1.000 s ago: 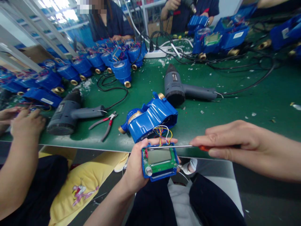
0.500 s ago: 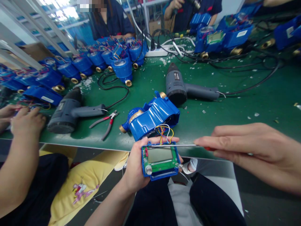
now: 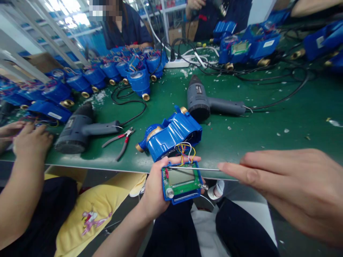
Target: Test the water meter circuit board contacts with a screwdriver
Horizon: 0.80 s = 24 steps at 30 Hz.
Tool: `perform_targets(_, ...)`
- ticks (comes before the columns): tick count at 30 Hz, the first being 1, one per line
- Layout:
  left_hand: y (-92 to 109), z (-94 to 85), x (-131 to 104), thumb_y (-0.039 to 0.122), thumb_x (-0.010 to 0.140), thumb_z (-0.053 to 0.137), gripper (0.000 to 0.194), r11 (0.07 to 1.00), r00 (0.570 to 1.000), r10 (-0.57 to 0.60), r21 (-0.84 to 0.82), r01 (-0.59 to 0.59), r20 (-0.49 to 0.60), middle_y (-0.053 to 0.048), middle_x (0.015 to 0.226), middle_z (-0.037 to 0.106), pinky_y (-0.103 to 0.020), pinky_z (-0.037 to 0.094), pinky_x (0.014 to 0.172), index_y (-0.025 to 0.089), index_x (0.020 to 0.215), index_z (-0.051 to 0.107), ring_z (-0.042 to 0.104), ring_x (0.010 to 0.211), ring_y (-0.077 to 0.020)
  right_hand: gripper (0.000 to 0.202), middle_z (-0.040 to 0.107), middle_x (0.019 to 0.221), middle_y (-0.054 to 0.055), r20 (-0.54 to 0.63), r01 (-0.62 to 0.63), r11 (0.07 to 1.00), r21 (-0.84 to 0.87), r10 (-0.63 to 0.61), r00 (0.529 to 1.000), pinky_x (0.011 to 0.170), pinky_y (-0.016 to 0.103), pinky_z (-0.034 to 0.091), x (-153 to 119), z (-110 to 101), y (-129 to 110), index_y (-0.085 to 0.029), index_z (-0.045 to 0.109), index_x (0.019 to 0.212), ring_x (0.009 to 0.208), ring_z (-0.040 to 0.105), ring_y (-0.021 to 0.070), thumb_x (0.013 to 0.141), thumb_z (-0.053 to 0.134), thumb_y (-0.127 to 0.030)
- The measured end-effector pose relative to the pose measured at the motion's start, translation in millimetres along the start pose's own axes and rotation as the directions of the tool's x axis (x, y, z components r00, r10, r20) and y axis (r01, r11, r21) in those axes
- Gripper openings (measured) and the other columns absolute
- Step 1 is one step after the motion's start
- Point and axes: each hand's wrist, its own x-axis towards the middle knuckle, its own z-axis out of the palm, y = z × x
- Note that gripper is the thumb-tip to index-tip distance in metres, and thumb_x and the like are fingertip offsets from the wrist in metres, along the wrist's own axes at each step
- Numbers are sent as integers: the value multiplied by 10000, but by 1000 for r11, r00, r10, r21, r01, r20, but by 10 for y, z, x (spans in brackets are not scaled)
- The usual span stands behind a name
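My left hand [image 3: 155, 191] is wrapped round a blue-framed circuit module [image 3: 184, 195] with a grey display and green board. Between the fingers of my right hand [image 3: 284, 182] is a screwdriver; its thin metal shaft [image 3: 206, 169] lies across the top of the display, the tip near the module's upper left corner. The screwdriver's handle is hidden by the hand. Coloured wires [image 3: 184, 148] run from the module up to a blue meter body [image 3: 174, 134], which lies tilted on the green table [image 3: 254, 134].
Two grey heat guns [image 3: 198, 101] and red-handled cutters [image 3: 123, 137] lie on the table. Blue meters [image 3: 138, 82] stand in rows behind, near a white power strip [image 3: 178, 62]. Another person's hand [image 3: 32, 139] works at the left; people sit opposite.
My right hand has come slightly closer and lower, turning so its back shows more and the red handle is no longer visible. The shaft now slants a little. The view has shifted slightly.
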Motion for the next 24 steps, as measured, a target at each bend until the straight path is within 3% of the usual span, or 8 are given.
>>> perform_targets(3, 8, -37, 0, 437, 843, 491, 494, 999, 997, -53, -8, 54, 64, -181, 803, 740, -386, 556, 689, 40, 1027, 719, 708, 725, -294, 356, 548, 699, 0, 62, 23, 983, 182, -35, 997, 473, 254, 289, 73, 2, 152, -191, 590, 1161, 539, 492, 126, 907, 376, -64)
perform_targets(8, 25, -30, -6, 451, 829, 522, 507, 999, 999, -41, -9, 41, 22, -194, 817, 741, -391, 564, 702, 30, 1035, 713, 711, 751, -291, 268, 631, 791, 8, 175, -105, 840, 532, 12, 984, 579, 204, 415, 150, 48, 274, -202, 662, 1097, 685, 598, 107, 968, 431, -160)
perform_targets(17, 12, -33, 24, 446, 835, 527, 480, 998, 996, -68, 22, 66, 58, -179, 822, 744, -374, 558, 702, 53, 1038, 711, 712, 758, -282, 234, 717, 874, 13, 395, -378, 542, 750, 91, 914, 627, 217, 499, 239, 131, 397, -215, 741, 1016, 755, 661, 153, 930, 555, -328)
perform_targets(20, 21, -46, 24, 473, 828, 525, 498, 997, 993, -79, 1, 79, 93, -169, 814, 743, -375, 552, 714, 66, 1046, 711, 712, 782, -292, 210, 718, 879, -1, 342, -336, 584, 739, 103, 934, 646, 202, 510, 226, 88, 399, -227, 731, 1039, 767, 668, 142, 914, 565, -259)
perform_targets(24, 27, -59, 25, 474, 853, 485, 520, 997, 989, -63, -44, 69, 133, -179, 819, 739, -388, 547, 694, 47, 1067, 692, 711, 764, -305, 276, 690, 860, -14, 181, -177, 829, 530, 93, 979, 612, 177, 491, 134, 16, 326, -274, 683, 1123, 747, 655, 118, 946, 485, -200)
